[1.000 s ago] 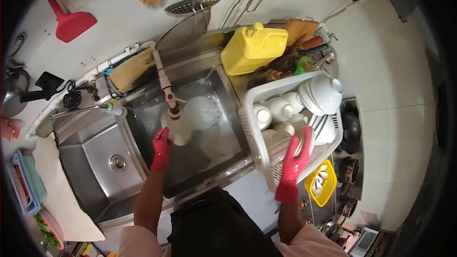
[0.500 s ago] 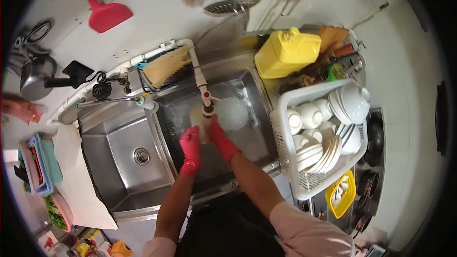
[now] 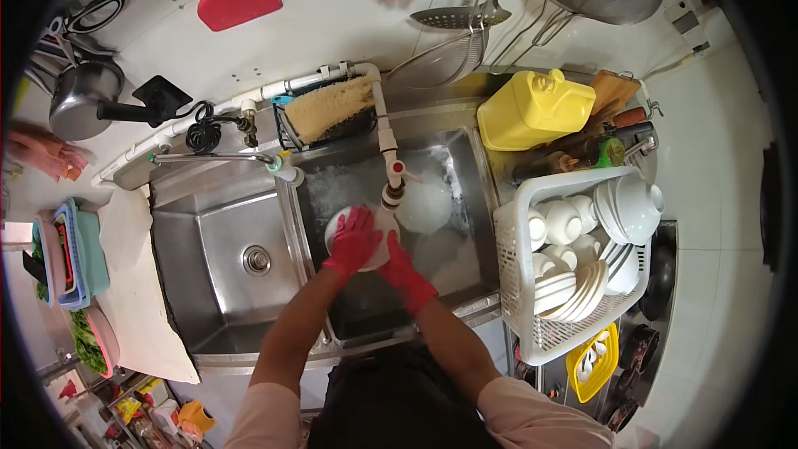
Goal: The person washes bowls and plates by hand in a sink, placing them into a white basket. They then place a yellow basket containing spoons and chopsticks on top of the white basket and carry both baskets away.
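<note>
Both my hands wear pink rubber gloves and are over the right sink basin (image 3: 449, 283). A round white plate (image 3: 379, 254) lies face up between them, below the tap (image 3: 392, 191). My left hand (image 3: 356, 239) rests flat on the plate's face with its fingers stretched out. My right hand (image 3: 404, 271) grips the plate's right rim, its fingertips partly hidden beneath. Behind them, another white round dish (image 3: 424, 206) sits in the cloudy water of the basin.
To the right, a white basket (image 3: 519, 299) holds several bowls and plates. A yellow jerrycan (image 3: 532, 112) stands behind it, and a yellow basket (image 3: 611, 366) with spoons in front. On the left is a second sink basin (image 3: 233, 249). Utensils, including a red spatula (image 3: 239, 4), hang on the wall.
The plate has turned from steeply tilted to face up. My left hand has gone from closed at its edge to flat across its face. The whole view has shifted a little.
</note>
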Motion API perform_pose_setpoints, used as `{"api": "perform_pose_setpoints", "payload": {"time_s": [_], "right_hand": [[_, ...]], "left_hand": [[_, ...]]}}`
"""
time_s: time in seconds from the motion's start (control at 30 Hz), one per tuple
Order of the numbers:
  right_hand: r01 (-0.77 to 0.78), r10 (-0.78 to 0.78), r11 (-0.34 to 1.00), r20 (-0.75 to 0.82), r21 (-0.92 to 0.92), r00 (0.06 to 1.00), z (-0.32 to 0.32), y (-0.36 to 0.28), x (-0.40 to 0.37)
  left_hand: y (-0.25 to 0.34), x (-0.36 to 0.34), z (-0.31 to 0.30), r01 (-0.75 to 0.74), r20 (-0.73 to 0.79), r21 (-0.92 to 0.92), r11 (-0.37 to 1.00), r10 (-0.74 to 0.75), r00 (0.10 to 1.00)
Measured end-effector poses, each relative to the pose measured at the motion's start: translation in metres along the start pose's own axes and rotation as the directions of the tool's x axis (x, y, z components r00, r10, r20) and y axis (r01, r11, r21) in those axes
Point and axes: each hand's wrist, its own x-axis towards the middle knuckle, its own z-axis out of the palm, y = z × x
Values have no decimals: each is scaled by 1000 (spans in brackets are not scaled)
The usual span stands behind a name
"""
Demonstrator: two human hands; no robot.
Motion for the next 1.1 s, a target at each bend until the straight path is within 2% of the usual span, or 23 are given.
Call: {"api": "perform_pose_setpoints", "payload": {"time_s": [0.03,0.1,0.13,0.17,0.23,0.27,0.33,0.37,0.43,0.47,0.53,0.57,0.63,0.7,0.73,0.77,0.8,0.83,0.93,0.97,1.03,1.07,1.1], "right_hand": [[-46,43,997,56,61,998,3,5,-2],[275,-249,929,129,-249,960,5,0,20],[343,-328,904,100,-255,939,1,-3,31],[408,-405,873,71,-267,912,-5,-5,43],[407,-406,913,-148,-28,902,-15,-24,61],[397,-483,844,-187,-361,855,-15,-41,58],[165,-631,461,-191,-872,752,-19,-75,27],[184,-720,359,-147,-915,678,-13,-88,3],[194,-860,127,-10,-973,510,10,-118,-45],[273,-899,91,39,-958,436,13,-130,-64],[379,-951,-18,133,-925,280,33,-159,-115],[390,-960,42,71,-920,269,41,-171,-145],[421,-968,157,-55,-893,244,54,-196,-204],[622,-959,232,-282,-748,18,47,-220,-251],[588,-976,73,-180,-806,-125,28,-235,-273],[428,-979,50,-129,-902,-158,20,-256,-298],[325,-981,80,-132,-942,-142,9,-272,-319],[264,-974,89,-140,-960,-180,-8,-284,-330],[26,-965,123,-126,-992,-231,-85,-303,-346],[-49,-964,75,-60,-996,-258,-114,-305,-344],[-84,-966,90,-66,-992,-251,-157,-298,-334],[-100,-964,109,-81,-989,-253,-168,-291,-328],[-255,-966,181,-123,-950,-228,-172,-283,-322]], "left_hand": [[11,9,4,2,-17,172,985,1,1000],[5,17,14,-62,-37,-92,994,59,998],[4,19,21,-100,-46,-226,969,92,995],[26,30,-31,209,318,-423,882,-72,945],[24,6,-48,190,374,-532,825,28,927],[20,-9,-49,182,398,-585,791,84,914],[13,-37,-10,107,272,-543,833,54,961],[15,-50,14,78,208,-522,850,37,978],[36,-57,47,-31,196,-190,981,69,978],[48,-60,64,-84,192,-12,996,85,978],[42,-75,195,-78,172,-81,994,91,981],[41,-79,252,-76,163,-116,990,94,982],[64,-57,220,-177,420,122,977,111,901],[87,-21,149,-292,642,-38,956,248,726],[87,-19,155,-291,666,-21,957,231,710],[84,-19,176,-261,649,12,965,191,736],[77,-21,198,-163,606,34,986,109,788],[75,-23,218,-1,535,11,1000,-6,845],[71,-22,233,348,361,-238,907,-250,898],[68,-21,234,366,324,-285,886,-270,907],[46,-27,253,70,307,26,997,-75,949],[36,-27,255,-85,323,186,979,21,946],[38,-21,241,51,338,115,992,-87,937]]}}
